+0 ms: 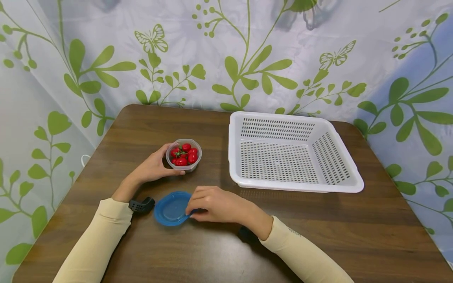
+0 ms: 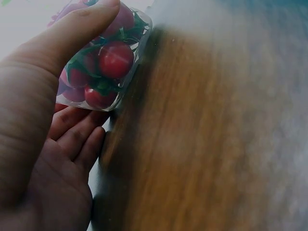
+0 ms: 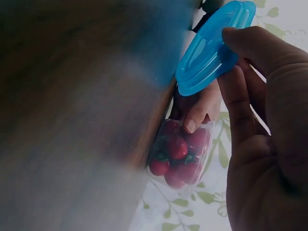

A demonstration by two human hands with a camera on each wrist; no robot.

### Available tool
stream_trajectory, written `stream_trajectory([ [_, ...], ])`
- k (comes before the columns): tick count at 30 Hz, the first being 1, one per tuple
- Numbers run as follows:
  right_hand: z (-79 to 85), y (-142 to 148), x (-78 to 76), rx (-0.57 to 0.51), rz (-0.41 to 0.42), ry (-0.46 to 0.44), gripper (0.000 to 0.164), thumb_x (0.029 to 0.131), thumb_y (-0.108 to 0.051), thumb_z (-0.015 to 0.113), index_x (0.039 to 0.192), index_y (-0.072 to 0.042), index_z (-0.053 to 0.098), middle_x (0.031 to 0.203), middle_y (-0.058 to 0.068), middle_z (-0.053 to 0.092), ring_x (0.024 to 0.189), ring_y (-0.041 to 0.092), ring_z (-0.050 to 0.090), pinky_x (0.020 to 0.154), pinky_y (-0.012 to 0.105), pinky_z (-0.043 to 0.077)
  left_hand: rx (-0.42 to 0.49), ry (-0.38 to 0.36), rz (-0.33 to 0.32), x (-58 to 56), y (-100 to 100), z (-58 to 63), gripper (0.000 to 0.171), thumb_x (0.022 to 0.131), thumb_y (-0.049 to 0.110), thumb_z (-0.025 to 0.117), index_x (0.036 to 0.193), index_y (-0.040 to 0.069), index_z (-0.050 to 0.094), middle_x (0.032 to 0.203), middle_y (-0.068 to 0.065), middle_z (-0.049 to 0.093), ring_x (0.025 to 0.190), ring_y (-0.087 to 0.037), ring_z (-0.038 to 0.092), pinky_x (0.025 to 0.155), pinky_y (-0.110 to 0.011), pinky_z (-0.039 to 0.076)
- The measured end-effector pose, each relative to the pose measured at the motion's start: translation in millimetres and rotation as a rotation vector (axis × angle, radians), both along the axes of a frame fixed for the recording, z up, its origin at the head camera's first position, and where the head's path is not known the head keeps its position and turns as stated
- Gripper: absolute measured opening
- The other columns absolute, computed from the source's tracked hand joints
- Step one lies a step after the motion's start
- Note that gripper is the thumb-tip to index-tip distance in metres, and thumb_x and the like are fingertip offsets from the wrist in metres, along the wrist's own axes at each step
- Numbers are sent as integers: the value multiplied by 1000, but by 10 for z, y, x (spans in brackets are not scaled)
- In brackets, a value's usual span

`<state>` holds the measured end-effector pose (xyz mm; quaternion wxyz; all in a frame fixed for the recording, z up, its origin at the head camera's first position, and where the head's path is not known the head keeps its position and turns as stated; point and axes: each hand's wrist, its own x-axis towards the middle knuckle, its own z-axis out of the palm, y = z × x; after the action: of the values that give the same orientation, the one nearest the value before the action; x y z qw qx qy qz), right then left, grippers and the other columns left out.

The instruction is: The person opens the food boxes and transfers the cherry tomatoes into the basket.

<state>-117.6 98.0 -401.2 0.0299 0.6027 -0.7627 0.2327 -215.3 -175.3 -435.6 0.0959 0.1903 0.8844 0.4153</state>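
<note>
My left hand (image 1: 153, 164) grips a clear plastic container (image 1: 192, 167) on the left part of the table, its thumb along the near side and its fingers round the left side. Red cherry tomatoes (image 1: 181, 162) with green stems fill the container, which has no lid on it. Closer to me, my right hand (image 1: 214, 204) pinches the right edge of a blue plastic lid (image 1: 172, 208) between thumb and fingers. In the right wrist view the lid (image 3: 211, 53) tilts beside the container (image 3: 180, 156), and the left thumb lies on the container's edge.
A white perforated plastic basket (image 1: 233, 157) stands on the right half of the brown wooden table (image 1: 198, 255). Dark wrist bands (image 1: 142, 205) show at the cuffs of the cream sleeves. Behind the table hangs a pale curtain (image 1: 212, 51) printed with green leaves and butterflies.
</note>
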Motion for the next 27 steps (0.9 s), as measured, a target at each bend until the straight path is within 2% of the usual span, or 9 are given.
stream_trajectory([
  [12,-30,14,-64,65,-57,-41,11,93,-18,79,103,-18,77,103,-9,74,99,9,61,91,12,48,2,4,-2,2,2,6,103,80,43,89,157,8,31,160,-18,39,145,-39,42,117,-60,36],
  [20,-45,14,-79,137,-78,-84,12,94,-22,79,106,-19,77,105,-9,75,101,8,61,91,9,46,-3,7,-1,1,10,15,104,80,43,89,157,7,31,159,-19,40,144,-40,43,116,-61,36],
  [27,-61,-21,-101,98,-70,-124,15,94,-25,78,108,-18,77,106,-10,74,101,6,59,90,9,45,-3,4,3,7,6,15,104,80,43,89,158,7,30,159,-18,41,143,-39,44,117,-60,36],
])
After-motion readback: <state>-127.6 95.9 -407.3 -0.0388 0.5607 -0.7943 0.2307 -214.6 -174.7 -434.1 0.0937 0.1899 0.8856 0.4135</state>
